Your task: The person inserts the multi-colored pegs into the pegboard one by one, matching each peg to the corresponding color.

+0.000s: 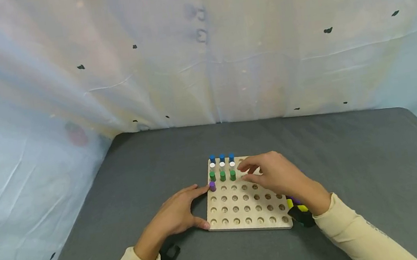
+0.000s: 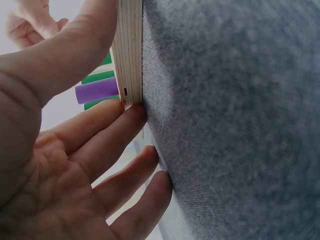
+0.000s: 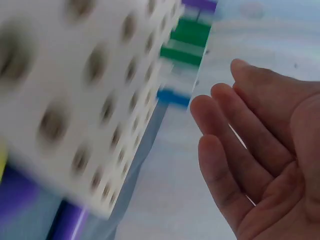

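A pale wooden pegboard (image 1: 250, 225) with rows of round holes lies on the table. At its far left stand three blue pegs (image 1: 222, 158), three white pegs (image 1: 222, 166) and three green pegs (image 1: 223, 175), with one purple peg (image 1: 212, 186) in front. My left hand (image 1: 177, 213) lies along the board's left edge, thumb near the front corner; its fingertips (image 2: 135, 114) touch the layered side beside the purple peg. Over the board, right of the green pegs, hovers my right hand (image 1: 275, 171), fingers loosely bent. Nothing shows between its thumb and fingers (image 3: 212, 157).
Yellow pegs (image 1: 290, 203) and purple pegs (image 3: 70, 220) lie just off the board's right side, partly hidden by the right wrist. The dark grey table (image 1: 150, 168) extends around the board, and a pale draped sheet (image 1: 245, 77) hangs behind it.
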The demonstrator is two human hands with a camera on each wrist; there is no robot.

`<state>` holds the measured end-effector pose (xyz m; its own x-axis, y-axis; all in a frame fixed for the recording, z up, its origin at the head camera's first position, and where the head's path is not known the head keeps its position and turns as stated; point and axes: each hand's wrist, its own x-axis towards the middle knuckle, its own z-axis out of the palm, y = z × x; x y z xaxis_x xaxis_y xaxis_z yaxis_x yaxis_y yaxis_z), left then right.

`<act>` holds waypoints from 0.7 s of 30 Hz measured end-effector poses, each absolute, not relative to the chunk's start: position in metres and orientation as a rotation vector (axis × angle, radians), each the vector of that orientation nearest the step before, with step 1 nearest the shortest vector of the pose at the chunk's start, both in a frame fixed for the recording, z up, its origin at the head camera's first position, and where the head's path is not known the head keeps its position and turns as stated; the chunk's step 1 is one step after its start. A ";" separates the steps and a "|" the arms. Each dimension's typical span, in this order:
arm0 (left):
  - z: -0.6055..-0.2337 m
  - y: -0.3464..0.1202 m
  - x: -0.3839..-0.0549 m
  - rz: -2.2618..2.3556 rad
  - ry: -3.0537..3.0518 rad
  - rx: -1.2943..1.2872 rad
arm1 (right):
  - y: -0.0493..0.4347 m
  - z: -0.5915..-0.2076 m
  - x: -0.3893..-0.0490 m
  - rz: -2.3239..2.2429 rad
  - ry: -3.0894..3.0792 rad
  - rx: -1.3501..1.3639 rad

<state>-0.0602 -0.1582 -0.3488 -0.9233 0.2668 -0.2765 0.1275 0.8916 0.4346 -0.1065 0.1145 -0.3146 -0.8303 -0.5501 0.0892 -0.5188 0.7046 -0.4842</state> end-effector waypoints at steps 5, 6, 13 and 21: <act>-0.349 -0.157 -0.060 0.589 2.731 0.276 | 0.150 -0.319 -0.118 -0.736 2.880 -0.814; -0.349 -0.157 -0.060 0.592 2.731 0.274 | 0.156 -0.320 -0.120 -0.726 2.887 -0.805; -0.349 -0.157 -0.060 0.619 2.735 0.294 | 0.199 -0.328 -0.131 -0.646 2.930 -0.777; -0.349 -0.157 -0.060 0.615 2.737 0.296 | 0.239 -0.344 -0.145 -0.512 3.082 -0.866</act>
<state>-0.0598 -0.1569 -0.3485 -0.9277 0.2671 -0.2609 0.1298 0.8859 0.4454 -0.1445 0.2389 -0.3440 -0.8528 -0.4904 0.1797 -0.5222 0.8081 -0.2727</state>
